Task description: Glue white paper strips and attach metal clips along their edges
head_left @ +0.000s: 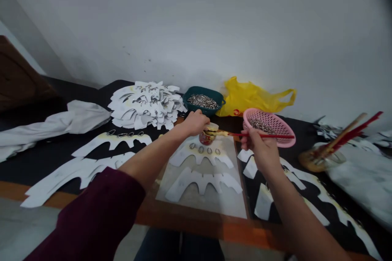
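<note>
Steadying the small red-patterned jar (pixel 206 138) matters most while the brush (pixel 281 136) works at its mouth. The jar is over the far part of the pale board (pixel 211 207), though the dim view leaves unclear whether it rests there or is lifted. The left hand (pixel 196 123) has its fingers curled against the jar's upper side; the right hand (pixel 261 147) pinches the red handle between its fingers, nearly level, with the tip at the rim. A light drag along the rim should shed excess and spare the white cut-out (pixel 180 157) beneath from drips. Four metal rings (pixel 218 151) lie in a row just in front of the jar, so its base is best kept off them. The handle's end crosses before the pink basket (pixel 286 129); short wrist strokes would avoid knocking it. Farther back, the teal basket (pixel 208 111) and stacked cut-outs (pixel 147 108) leave little room for a wandering left elbow.
</note>
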Available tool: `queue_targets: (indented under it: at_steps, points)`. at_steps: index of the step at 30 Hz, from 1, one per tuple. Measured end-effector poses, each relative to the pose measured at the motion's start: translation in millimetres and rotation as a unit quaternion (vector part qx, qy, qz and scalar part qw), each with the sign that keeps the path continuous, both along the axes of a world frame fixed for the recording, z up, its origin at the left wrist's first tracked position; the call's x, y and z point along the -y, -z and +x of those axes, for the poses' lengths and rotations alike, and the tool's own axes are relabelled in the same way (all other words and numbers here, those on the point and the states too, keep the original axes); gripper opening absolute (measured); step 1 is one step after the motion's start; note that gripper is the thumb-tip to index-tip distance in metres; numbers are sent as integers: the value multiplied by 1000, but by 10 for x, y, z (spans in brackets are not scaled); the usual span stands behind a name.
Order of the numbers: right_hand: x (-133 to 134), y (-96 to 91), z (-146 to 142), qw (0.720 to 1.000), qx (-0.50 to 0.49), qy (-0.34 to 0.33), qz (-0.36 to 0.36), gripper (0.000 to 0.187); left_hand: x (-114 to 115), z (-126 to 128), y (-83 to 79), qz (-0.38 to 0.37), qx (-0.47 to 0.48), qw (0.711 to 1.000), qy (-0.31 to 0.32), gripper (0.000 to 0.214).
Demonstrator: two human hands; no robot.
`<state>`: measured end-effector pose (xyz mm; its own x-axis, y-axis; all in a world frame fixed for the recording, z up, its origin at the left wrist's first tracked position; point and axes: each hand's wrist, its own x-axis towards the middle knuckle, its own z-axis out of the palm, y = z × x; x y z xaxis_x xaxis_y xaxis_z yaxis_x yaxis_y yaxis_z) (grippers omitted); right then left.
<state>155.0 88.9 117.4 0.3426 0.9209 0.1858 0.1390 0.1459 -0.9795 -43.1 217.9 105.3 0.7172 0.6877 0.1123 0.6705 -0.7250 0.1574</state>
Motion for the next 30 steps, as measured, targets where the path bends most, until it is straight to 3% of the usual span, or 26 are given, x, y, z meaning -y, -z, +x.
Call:
queue_targets:
  at_steps: [5, 8, 11, 16, 23, 26, 30]
  points:
    - [49, -1, 138, 993, -96, 62, -9, 38, 69, 11, -17, -12, 6, 1000, -20, 20]
    - [78, 107, 285, 975, -189, 110, -34, 36, 118, 19, -21, -26, 18, 999, -33, 22]
    - [122, 216, 373, 963, -237, 109, -66, 32, 175, 32, 2, -45, 38, 997, -49, 25]
    - [166, 235, 260, 973, -208, 93, -48, 27, 327, 42, 37, -66, 70, 990, -107, 37]
    - [97, 226, -16, 996, -71, 34, -35, 31, 583, -44, 2, -67, 75, 979, -178, 55]
    - [25, 241, -63, 998, -31, 3, -50, 33, 819, -315, 32, -45, 59, 971, -229, 45]
    - [-117, 250, -89, 997, -28, -16, -70, 36, 1196, -1180, 192, -39, 2, 961, -275, 35]
